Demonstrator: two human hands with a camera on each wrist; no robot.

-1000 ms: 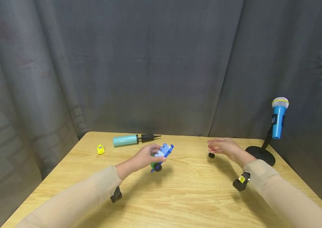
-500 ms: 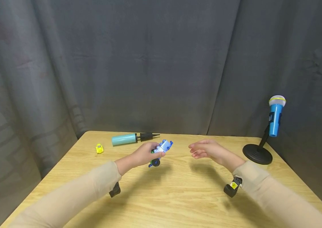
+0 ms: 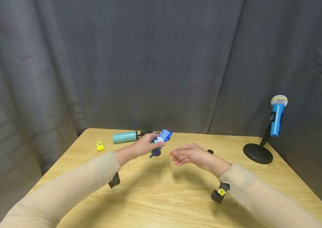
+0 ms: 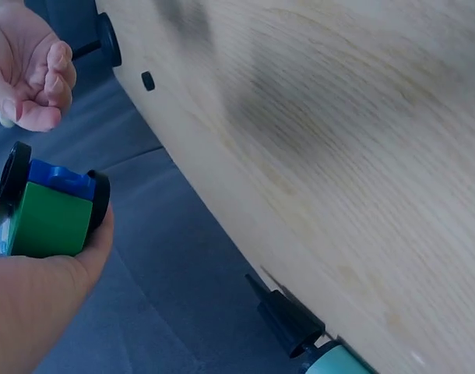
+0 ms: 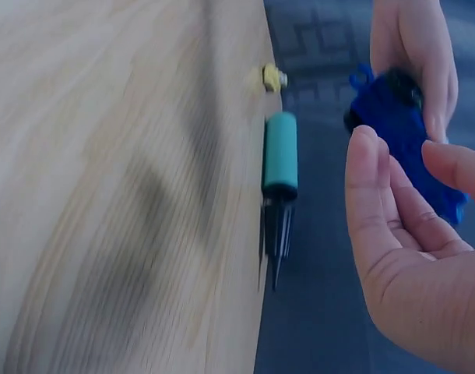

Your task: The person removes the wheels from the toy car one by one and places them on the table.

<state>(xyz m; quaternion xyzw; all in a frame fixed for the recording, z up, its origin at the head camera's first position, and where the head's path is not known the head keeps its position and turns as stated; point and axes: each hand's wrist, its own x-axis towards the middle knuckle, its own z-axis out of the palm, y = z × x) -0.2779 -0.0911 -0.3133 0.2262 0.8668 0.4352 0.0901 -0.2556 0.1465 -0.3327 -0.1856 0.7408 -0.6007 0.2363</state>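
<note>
My left hand (image 3: 143, 145) holds a blue and green toy truck (image 3: 163, 135) above the table, thumb on one side and fingers on the other. The truck's black wheels and green end (image 4: 51, 222) show in the left wrist view; its blue underside (image 5: 401, 128) faces the right wrist camera. Just to the right, my right hand (image 3: 193, 155) hovers with loosely bent fingers and nothing visible between them. The two hands are apart in the head view. Beyond my right wrist lies a small black piece (image 3: 210, 151) on the table, partly hidden in the head view.
A teal hand pump (image 3: 124, 137) with a black nozzle lies near the wooden table's (image 3: 161, 190) far edge. Left of it sits a small yellow toy car (image 3: 100, 146). A blue toy microphone (image 3: 277, 118) on a black stand (image 3: 257, 154) stands at the right. Grey curtains (image 3: 149, 63) hang behind.
My right hand has moved left, away from the small black piece and toward the toy truck. My left hand still holds the truck and has shifted slightly up in view.
</note>
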